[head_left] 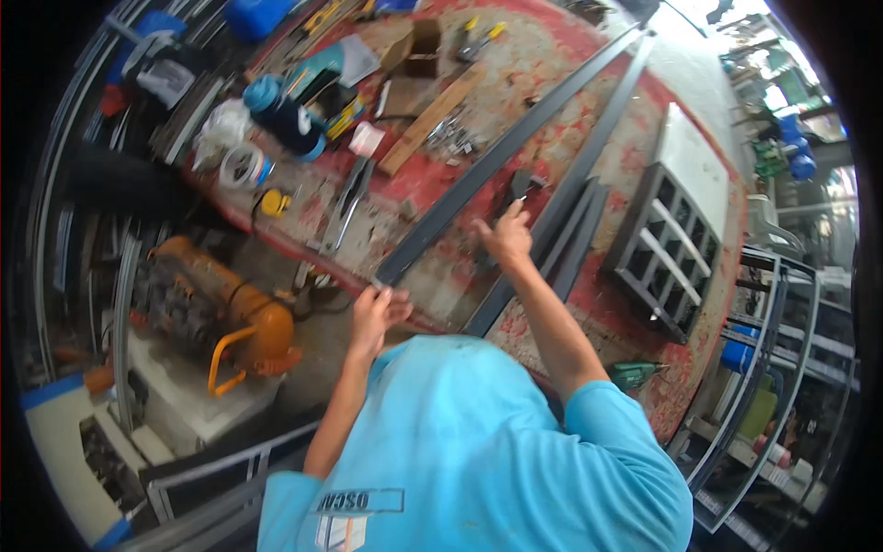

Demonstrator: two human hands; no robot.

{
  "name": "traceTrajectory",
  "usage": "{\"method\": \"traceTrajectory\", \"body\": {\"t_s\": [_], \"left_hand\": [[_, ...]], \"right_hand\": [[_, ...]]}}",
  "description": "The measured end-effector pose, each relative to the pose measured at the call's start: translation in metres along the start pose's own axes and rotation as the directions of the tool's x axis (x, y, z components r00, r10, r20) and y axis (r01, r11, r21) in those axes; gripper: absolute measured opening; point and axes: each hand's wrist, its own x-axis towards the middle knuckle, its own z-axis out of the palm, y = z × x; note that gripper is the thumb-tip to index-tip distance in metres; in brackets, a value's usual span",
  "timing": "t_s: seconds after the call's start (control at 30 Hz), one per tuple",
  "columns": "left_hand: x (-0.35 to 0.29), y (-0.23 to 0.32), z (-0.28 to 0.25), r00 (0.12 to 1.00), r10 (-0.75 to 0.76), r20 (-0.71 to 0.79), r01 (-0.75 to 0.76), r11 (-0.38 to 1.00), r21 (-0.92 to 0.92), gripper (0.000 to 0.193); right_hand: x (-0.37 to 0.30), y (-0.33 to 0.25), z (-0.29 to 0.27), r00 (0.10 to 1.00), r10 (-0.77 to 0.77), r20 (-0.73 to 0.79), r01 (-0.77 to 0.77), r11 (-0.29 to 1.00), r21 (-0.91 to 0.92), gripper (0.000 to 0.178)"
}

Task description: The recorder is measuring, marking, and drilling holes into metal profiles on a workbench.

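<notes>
A long dark grey metal profile (497,156) lies diagonally across the worn red table. My left hand (370,320) is at its near end, fingers loosely apart, with the fingertips at or just beside the end; contact is hard to tell. My right hand (509,237) reaches over the table between this profile and a second grey profile (589,156), fingers apart. Just beyond its fingertips lies a dark hand tool (521,187), blurred, its kind unclear; whether the fingers touch it cannot be made out. Shorter dark profiles (581,230) lie right of my right hand.
Left on the table (313,216) are a blue bottle (285,118), a yellow tape measure (272,203), a wooden strip (432,120) and small metal parts (451,138). A slatted grey frame (671,239) and green drill (635,373) are right. An orange compressor (230,294) stands lower left.
</notes>
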Motion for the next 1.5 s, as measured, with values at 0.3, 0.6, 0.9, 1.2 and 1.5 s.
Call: {"method": "traceTrajectory", "body": {"t_s": [0.3,0.6,0.9,1.2,1.5], "left_hand": [[-0.017,-0.008,-0.017,0.993,0.053,-0.106,-0.057,0.998,-0.034,0.017],[0.011,0.014,0.035,0.977,0.014,0.211,-0.037,0.994,0.107,0.032],[0.030,0.025,0.115,0.878,-0.168,0.447,-0.021,0.922,0.387,0.031],[0.017,0.007,0.162,0.795,-0.232,0.560,-0.026,0.910,0.414,0.024],[-0.001,0.016,0.186,0.837,-0.119,0.534,0.104,0.993,0.058,0.019]], "right_hand": [[0.034,0.038,-0.009,0.895,0.242,0.374,-0.445,0.450,0.774,0.055],[-0.142,0.101,-0.105,0.986,0.152,0.065,-0.072,0.043,0.996,0.030],[-0.284,0.200,-0.134,0.965,0.256,0.060,-0.246,0.798,0.550,0.061],[-0.292,0.131,-0.180,0.869,0.297,0.395,-0.459,0.782,0.421,0.046],[-0.239,0.078,-0.153,0.980,-0.099,0.174,-0.070,0.648,0.759,0.055]]}}
